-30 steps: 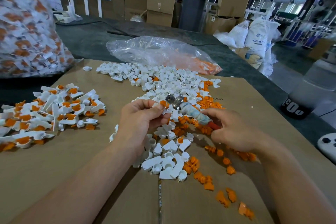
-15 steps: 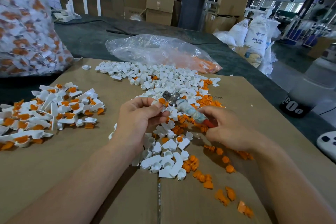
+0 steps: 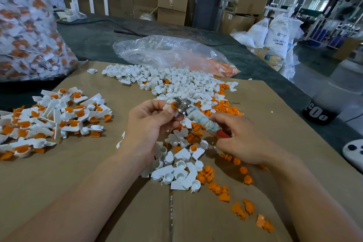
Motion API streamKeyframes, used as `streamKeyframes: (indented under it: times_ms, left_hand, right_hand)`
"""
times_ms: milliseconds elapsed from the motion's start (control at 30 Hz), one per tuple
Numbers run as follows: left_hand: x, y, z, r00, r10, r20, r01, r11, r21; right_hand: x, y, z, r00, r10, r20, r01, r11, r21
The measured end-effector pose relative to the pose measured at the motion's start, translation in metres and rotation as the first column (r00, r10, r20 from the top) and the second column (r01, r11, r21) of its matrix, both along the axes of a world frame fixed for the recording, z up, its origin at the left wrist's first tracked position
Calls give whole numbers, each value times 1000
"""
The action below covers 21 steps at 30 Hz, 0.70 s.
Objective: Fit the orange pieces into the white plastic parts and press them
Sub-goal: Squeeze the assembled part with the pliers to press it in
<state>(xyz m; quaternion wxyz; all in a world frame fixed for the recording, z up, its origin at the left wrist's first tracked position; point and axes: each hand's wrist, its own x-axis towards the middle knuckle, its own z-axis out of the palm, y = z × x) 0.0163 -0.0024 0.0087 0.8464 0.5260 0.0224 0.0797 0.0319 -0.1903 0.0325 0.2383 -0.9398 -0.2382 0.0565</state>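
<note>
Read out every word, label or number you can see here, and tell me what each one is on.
"ABS RESI", the last letter lost in a fold: on the white woven sack beyond the table.
Smaller line beneath it, starting "ABS": the rest is too blurred to read.
Large white characters, roughly "CO" and "0", turned away from the camera: on the dark cylindrical container at the right; not certain.
Small print on the brown cardboard sheet: too small to read.

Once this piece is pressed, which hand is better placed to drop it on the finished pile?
Probably the left. The left hand pinches the white part, and the finished pile lies on its side; the right hand is busy gripping the pressing tool.
</note>
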Motion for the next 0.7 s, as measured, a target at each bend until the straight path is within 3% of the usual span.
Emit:
streamKeyframes:
  times_ms: [700]
  left_hand:
    - [5,1,-5,992,119,-35,-118,993,20]
  right_hand:
    - [-7,22,-9,988,-32,148,32,999,3]
